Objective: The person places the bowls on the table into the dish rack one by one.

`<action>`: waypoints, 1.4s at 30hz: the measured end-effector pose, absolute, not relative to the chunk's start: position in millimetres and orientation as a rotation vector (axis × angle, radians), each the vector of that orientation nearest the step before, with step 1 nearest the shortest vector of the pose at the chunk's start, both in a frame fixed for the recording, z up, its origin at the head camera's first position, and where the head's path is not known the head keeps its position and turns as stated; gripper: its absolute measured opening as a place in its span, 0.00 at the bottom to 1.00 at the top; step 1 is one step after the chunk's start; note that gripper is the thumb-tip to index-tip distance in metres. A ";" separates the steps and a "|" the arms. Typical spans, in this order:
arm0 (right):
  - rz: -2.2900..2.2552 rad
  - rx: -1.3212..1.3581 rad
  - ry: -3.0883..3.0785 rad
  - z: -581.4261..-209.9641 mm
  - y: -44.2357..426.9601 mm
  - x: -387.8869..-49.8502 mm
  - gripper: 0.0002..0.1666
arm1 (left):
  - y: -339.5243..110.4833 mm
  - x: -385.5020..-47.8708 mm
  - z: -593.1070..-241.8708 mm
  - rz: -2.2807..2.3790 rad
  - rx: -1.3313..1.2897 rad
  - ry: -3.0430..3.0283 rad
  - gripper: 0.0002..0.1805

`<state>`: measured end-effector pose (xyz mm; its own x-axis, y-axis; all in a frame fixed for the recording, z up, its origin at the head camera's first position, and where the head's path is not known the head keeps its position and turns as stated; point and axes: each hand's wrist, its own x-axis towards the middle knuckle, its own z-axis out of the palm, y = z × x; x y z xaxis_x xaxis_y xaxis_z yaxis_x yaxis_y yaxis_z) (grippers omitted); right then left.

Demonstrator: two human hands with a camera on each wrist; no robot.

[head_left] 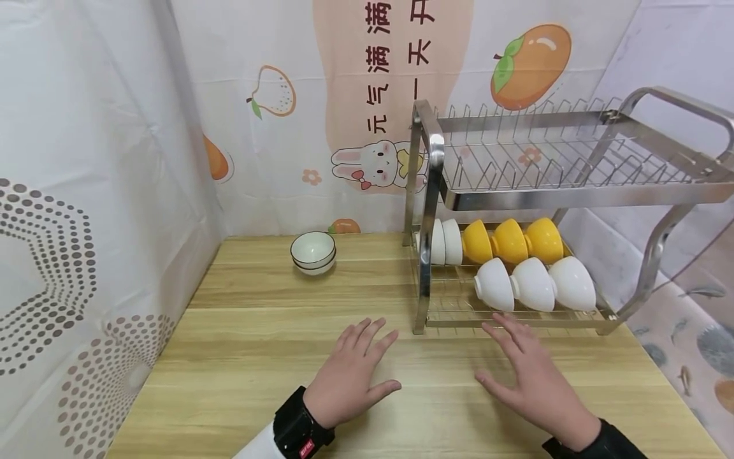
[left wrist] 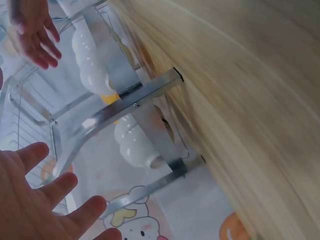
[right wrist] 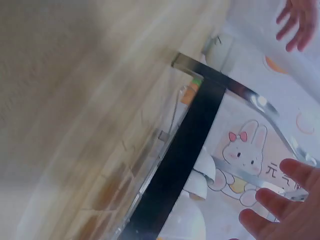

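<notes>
My left hand (head_left: 351, 376) is over the wooden table with its fingers spread and nothing in it. To its right, my right hand (head_left: 533, 382) is likewise spread and holds nothing, its fingertips in front of the dish rack (head_left: 573, 197). On the rack's lower tier, three white bowls (head_left: 532, 284) lie on their sides in the front row. Behind them are three yellow bowls (head_left: 508, 241) and, at the left, white bowls (head_left: 453, 242). A small stack of white bowls with dark rims (head_left: 313, 248) stands upright at the table's back.
The metal rack has two tiers; its upper wire tier (head_left: 516, 156) holds no dishes. Printed cloth (head_left: 264, 153) hangs behind the wooden table (head_left: 246, 357) and along its left side. More patterned cloth (head_left: 699, 319) covers the right.
</notes>
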<state>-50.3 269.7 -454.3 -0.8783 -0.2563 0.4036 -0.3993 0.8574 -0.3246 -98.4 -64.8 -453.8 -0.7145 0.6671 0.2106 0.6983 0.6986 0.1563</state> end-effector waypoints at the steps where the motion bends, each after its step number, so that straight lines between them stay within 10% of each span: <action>1: 0.554 0.509 -2.680 -456.4 268.5 -49.4 0.47 | -65.6 -97.9 -454.3 -0.344 -1.114 -2.774 0.42; 12: 0.502 0.577 -2.667 -465.6 258.7 -40.7 0.46 | -75.0 -113.3 -462.0 -0.365 -1.048 -2.847 0.41; 29: 0.413 0.568 -2.639 -467.0 270.9 -25.3 0.46 | -112.2 -262.9 -455.8 -0.302 -0.437 -2.892 0.38; 42: 0.417 0.502 -2.695 -467.8 276.9 -21.9 0.43 | -116.6 -308.9 -468.0 -0.238 -0.417 -2.968 0.08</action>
